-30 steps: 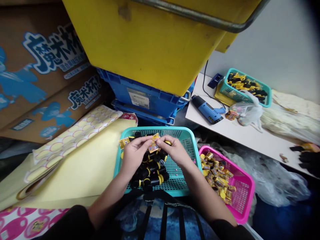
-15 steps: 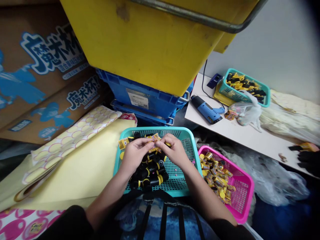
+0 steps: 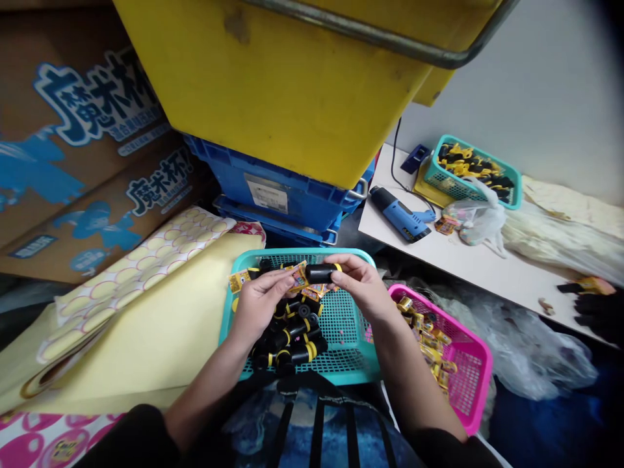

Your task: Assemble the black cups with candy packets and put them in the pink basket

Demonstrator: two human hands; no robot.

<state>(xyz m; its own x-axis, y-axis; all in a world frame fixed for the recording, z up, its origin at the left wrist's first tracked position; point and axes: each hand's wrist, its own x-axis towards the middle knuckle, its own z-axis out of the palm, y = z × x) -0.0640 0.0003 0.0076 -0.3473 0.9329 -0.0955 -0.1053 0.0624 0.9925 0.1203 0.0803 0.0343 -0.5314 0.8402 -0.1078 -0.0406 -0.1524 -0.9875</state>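
"What's on your far left?"

"Brown cartons (image 3: pixel 92 136) with blue printing. In front of them, a circle-printed sheet (image 3: pixel 131 276) runs along a pale yellow one (image 3: pixel 151 331) (whether it's all one piece folded over, I can't tell)."

"And then your hands?"

"My left hand (image 3: pixel 260 296) first, thumb and fingers pinching a printed yellow sleeve (image 3: pixel 299 276). Right next to that comes a black cylinder (image 3: pixel 319 273) lying sideways, its yellow band toward my other side, gripped by my right hand (image 3: pixel 358 283). The sleeve's edge is up against the cylinder's near end, or very close; I can't say if they touch. My hands are apart from each other."

"Where is all this?"

"Over the far part of a teal basket (image 3: pixel 344 338) in front of me. More black-and-yellow cylinders (image 3: pixel 292 335) are heaped inside it, toward the left."

"Anything further right?"

"A blue heat-gun-like tool (image 3: pixel 400 214) on a white table (image 3: pixel 468 273). Nearer me, just beside my basket, a pink basket (image 3: pixel 482 377) holds small yellow printed pieces (image 3: pixel 431 344), partly behind my forearm. Past that, crumpled clear plastic (image 3: pixel 536 364)."
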